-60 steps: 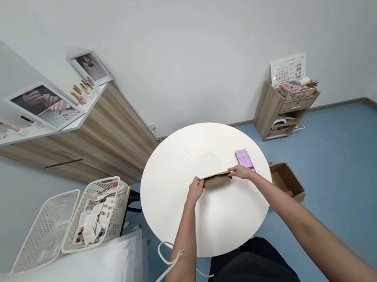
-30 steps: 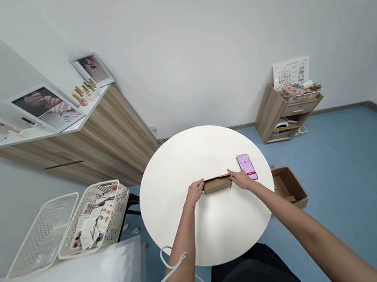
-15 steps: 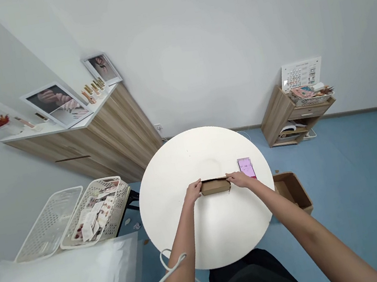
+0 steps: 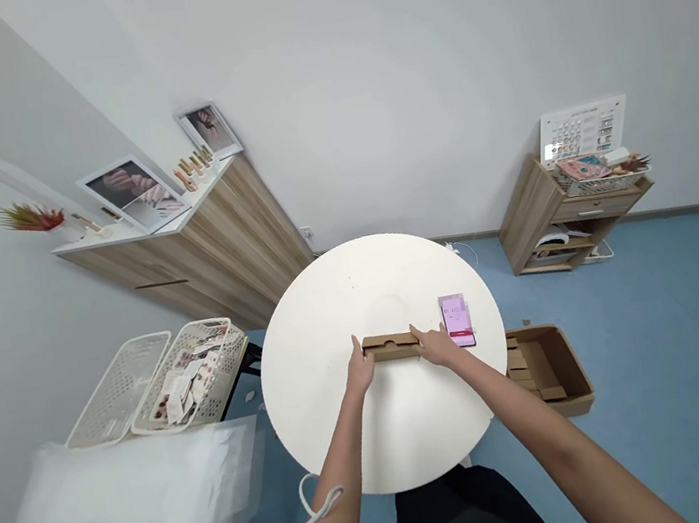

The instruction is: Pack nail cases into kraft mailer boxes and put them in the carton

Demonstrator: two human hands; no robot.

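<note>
A person's left hand [image 4: 360, 370] and right hand [image 4: 436, 346] grip opposite ends of a cardboard box [image 4: 390, 349] at the middle of a round white table [image 4: 399, 442]. Likely light, stiff yet crushable, it seems best held by its ends.

Walls [image 4: 393, 91] pale grey-white, plain; light soft. Floor [image 4: 681, 338] blue. Round white table [image 4: 319, 393] stands at centre. Left: wood-grain cabinet [image 4: 245, 244], white top, bearing framed pictures [image 4: 138, 195]. Right: small wood-grain shelf unit [image 4: 527, 216] with drawer [image 4: 603, 206], near back wall.
</note>
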